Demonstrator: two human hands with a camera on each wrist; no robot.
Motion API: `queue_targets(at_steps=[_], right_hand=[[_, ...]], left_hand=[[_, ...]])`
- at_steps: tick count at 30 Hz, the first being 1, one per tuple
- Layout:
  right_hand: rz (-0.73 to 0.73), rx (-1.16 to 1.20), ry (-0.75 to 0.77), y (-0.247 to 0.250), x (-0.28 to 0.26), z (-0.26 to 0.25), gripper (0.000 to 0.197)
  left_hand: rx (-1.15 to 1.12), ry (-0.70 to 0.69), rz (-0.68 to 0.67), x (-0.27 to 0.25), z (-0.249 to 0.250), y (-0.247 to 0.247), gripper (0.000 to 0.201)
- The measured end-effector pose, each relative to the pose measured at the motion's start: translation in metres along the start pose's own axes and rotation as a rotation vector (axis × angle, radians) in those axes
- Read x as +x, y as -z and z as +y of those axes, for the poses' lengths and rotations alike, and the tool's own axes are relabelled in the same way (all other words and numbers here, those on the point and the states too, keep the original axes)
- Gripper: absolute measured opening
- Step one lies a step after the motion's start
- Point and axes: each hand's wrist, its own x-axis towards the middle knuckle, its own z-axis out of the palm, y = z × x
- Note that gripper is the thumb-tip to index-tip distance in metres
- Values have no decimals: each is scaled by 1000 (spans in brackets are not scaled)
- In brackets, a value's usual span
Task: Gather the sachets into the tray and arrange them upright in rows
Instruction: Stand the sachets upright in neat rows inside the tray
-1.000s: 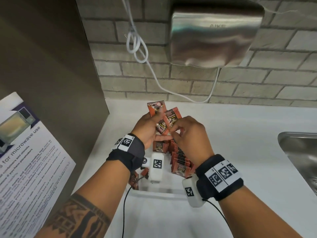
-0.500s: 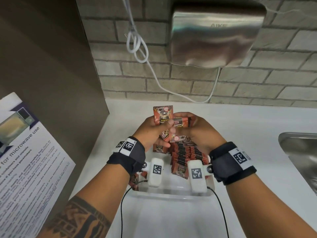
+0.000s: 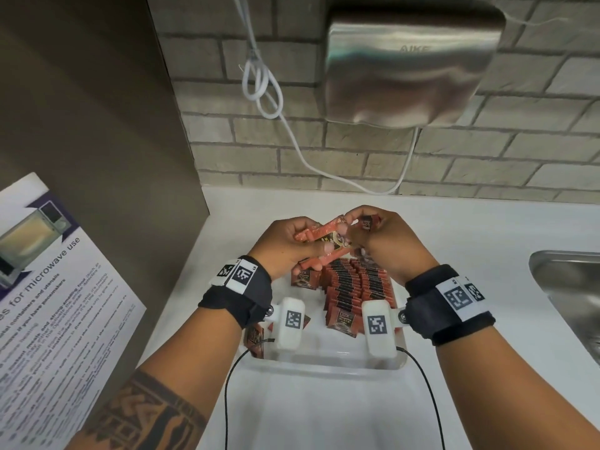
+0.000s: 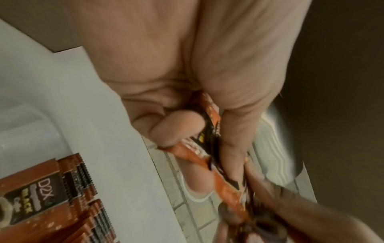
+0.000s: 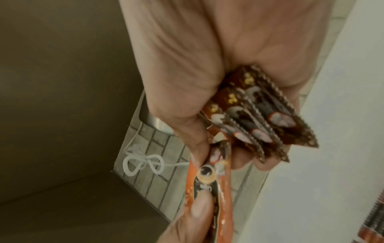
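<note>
Sachets (image 3: 328, 239) in orange and brown wrappers are held above the far end of the tray (image 3: 328, 360), shared between both hands. The left hand (image 3: 285, 243) has its fingers and thumb curled round a small bunch of them, gripping the packets edge-on so that they point toward the other hand; the left wrist view shows the thumb (image 4: 234, 115) pressing along one side of an orange packet (image 4: 199, 151) and a fingertip (image 4: 176, 126) on the other. The right hand (image 3: 389, 245) is also closed: the right wrist view shows a fan of several dark brown sachets (image 5: 264, 118) tucked against its palm under curled fingers, while its thumb and forefinger pinch the end of the orange bunch where the two hands meet. Below them the clear tray sits on the white worktop (image 3: 487, 287) near its left edge, with upright sachets (image 3: 344, 290) packed in rows along its middle and right side, one (image 3: 303, 278) standing apart at the far left and a few (image 3: 256, 339) loose at the near left corner. A steel sink (image 3: 571, 287) lies at the worktop's right edge.
</note>
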Motion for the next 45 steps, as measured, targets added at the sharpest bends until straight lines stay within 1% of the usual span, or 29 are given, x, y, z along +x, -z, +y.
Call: queue_targets(at_steps=[2,4,6,7,8,10,12,14,15,17,19,21,22,24,26,28,29,30,31,32,33,35,37,38,39,40,42,43,45], right_hand=[[-49,14,-82,4,0,5,19],[-194,-91,-186,9,-1,5,15],[-359,-209,-279,10,-3,3,20],[-414,-252,-290,9,-4,2,25],[-432,-272,-270,7,-2,3,30],[-400,-258,-186,0,0,4,35],[-383,-169,-125,-7,0,6,37],[-357,-7,-116,-8,1,11,41],[-336,88,-127,-6,1,12,43],[-280,237,-148,0,2,11,44],[-185,311,-145,3,3,11,41],[-79,318,-141,3,5,12,39],[-39,290,-136,3,7,12,42],[-10,193,-124,0,7,11,50],[-44,117,-120,-2,7,8,52],[-171,53,-155,-5,8,6,60],[-256,54,-180,-8,9,4,59],[-344,70,-201,-10,9,4,53],[-409,92,-212,-12,10,3,46],[-432,134,-221,-13,12,4,43],[-413,212,-245,-14,13,6,42],[-321,464,-322,-16,16,12,41],[-281,646,-362,-18,18,19,48],[-283,678,-371,-21,19,22,50],[-305,694,-365,-25,18,21,48],[-318,692,-354,-30,18,19,39],[-309,677,-343,-39,17,16,19],[-290,668,-343,-43,16,15,17],[-245,642,-334,-47,14,13,18]], left_hand=[[-52,-11,101,1,1,4,24],[-57,-34,160,1,1,8,24],[-44,-34,153,1,3,8,27],[-38,-30,121,0,6,5,28],[-25,-33,81,0,8,2,29],[10,-48,26,-1,12,-5,28],[24,-70,25,-1,15,-9,22],[-23,-47,63,1,14,-8,15],[-61,-19,89,2,14,-5,15],[-98,21,122,2,11,2,24],[-53,4,130,2,9,9,25],[7,-6,146,1,8,13,30],[11,3,149,0,8,14,34],[-7,18,122,-2,8,13,37],[33,2,65,-5,11,9,37],[109,-23,-1,-9,15,4,37],[128,-39,-29,-10,17,3,38],[134,-55,-46,-10,17,2,39],[133,-75,-48,-10,18,2,41],[142,-101,-31,-10,18,2,44],[180,-135,0,-10,18,2,50],[337,-217,36,-9,16,5,70],[470,-311,-46,-10,15,5,94],[511,-351,-101,-10,15,4,101],[539,-380,-150,-10,14,1,104],[555,-401,-187,-10,12,-1,103],[571,-423,-210,-10,10,-7,94],[577,-424,-204,-11,9,-8,90],[591,-429,-189,-11,8,-7,83]])
